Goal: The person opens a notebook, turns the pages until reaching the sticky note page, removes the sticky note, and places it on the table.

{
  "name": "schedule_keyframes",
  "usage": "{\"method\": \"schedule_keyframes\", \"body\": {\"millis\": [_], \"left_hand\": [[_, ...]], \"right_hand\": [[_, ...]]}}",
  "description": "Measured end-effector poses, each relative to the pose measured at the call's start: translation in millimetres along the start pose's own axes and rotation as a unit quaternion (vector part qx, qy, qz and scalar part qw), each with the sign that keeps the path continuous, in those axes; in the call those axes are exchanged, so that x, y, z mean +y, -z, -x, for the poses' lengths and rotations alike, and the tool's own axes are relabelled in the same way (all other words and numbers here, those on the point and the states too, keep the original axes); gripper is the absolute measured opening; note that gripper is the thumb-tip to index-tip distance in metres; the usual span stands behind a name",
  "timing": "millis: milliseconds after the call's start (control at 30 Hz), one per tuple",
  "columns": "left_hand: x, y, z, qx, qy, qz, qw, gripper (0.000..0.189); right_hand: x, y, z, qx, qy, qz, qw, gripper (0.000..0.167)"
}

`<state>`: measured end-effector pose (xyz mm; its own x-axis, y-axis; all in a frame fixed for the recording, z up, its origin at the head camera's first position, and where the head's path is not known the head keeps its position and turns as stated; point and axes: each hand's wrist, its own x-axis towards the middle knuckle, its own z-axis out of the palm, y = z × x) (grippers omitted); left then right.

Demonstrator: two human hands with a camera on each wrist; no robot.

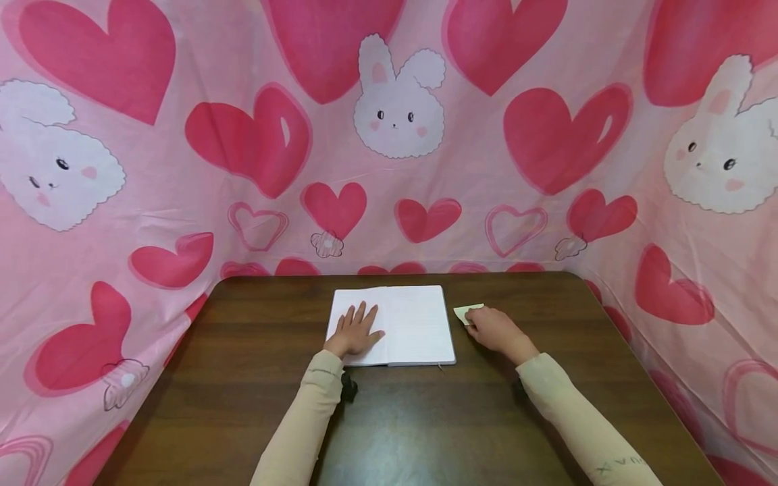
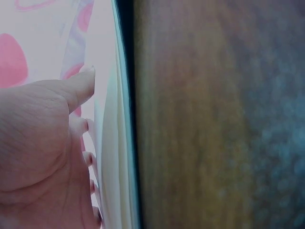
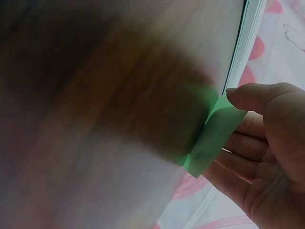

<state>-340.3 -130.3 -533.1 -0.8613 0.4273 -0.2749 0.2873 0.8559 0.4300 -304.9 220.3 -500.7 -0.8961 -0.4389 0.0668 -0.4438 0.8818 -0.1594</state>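
Note:
An open notebook [image 1: 419, 324] with blank-looking white pages lies on the brown table. My left hand [image 1: 355, 332] rests flat on its left page, fingers spread. In the left wrist view the thumb [image 2: 78, 88] lies over the page near the edge of the notebook [image 2: 114, 143]. To the right of the notebook, my right hand [image 1: 497, 331] pinches a small pale green sticky note [image 1: 467, 312] low over the table. The right wrist view shows the green sticky note [image 3: 217, 131] bent between thumb and fingers, its edge close to the tabletop.
The wooden table [image 1: 243, 405] has rounded far corners. A pink cloth [image 1: 377, 223] with hearts and rabbits hangs behind it and along both sides. A short ribbon end [image 1: 442, 368] shows at the notebook's near edge. A small black object [image 1: 348, 388] sits under the left wrist.

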Motion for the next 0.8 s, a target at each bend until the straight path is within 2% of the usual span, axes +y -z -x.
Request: {"method": "schedule_keyframes", "body": {"millis": [133,367,533,667,733,800], "left_hand": [[-0.3,0.3,0.6,0.005,-0.002,0.002,1.0000,0.075],[-0.8,1.0,2.8,0.004,0.002,-0.001,1.0000,0.074],[3.8,3.3,5.9,0.000,0.007,-0.010,0.9999,0.073],[12.9,12.1,9.8,-0.001,0.000,-0.007,1.0000,0.072],[17.0,18.2,11.5,0.003,-0.014,-0.013,0.9998,0.070],[19.1,25.0,12.3,0.019,-0.041,-0.019,0.9988,0.066]], "right_hand": [[-2.2,-0.3,-1.0,-0.002,-0.005,0.006,1.0000,0.019],[-6.9,1.7,-2.5,-0.028,-0.026,-0.003,0.9993,0.018],[-6.8,4.2,-3.8,-0.038,-0.033,-0.021,0.9985,0.030],[-2.8,10.1,-7.6,-0.042,-0.053,-0.043,0.9968,0.043],[1.3,13.7,-11.0,-0.037,-0.070,-0.065,0.9947,0.052],[7.4,16.1,-15.0,-0.031,-0.084,-0.088,0.9921,0.062]]}}
